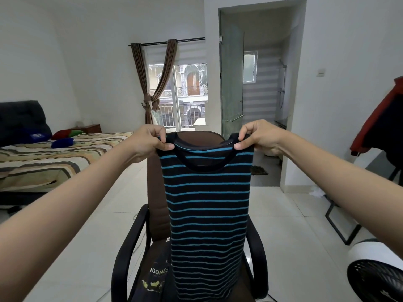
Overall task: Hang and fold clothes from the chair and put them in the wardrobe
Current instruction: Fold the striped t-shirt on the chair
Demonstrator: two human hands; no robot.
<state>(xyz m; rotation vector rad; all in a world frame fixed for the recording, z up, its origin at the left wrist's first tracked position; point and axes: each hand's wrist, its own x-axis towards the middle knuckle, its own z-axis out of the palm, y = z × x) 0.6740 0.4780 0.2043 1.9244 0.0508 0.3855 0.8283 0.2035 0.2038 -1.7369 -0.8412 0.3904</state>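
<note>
So right now the person is holding up the striped shirt point(207, 205) by its shoulders; the left hand point(150, 140) is pinching one shoulder seam and the right hand point(257, 138) is pinching the other, fingers point(169, 146) closed tight on the fabric on both sides, thumbs in front; the shirt is hanging straight down from the fingers with the neckline sagging between them. Looks to me like this is the shake-out or line-up step before a fold, or before it goes on a hanger, honestly can't tell which; no hanger is showing anywhere. Just behind and below the fingers is the chair point(157, 192), and the shirt is dangling in front of its backrest, lower part draping down toward the seat; another dark garment with printed lettering point(157, 277) is lying on the seat, below and a bit to the left-hand side, so there's at least one more piece to go. Next move probably calls for somewhere flat to lay it, maybe the bed point(54, 158) off past the left hand, or a turn toward the wardrobe; the wardrobe isn't in view at all. The shirt's hem is cut off at the bottom edge, the sleeves are hidden (folded behind, or it's sleeveless, can't say), and something red and black point(383, 123) is hanging way off past the right hand, half out of frame.
</note>
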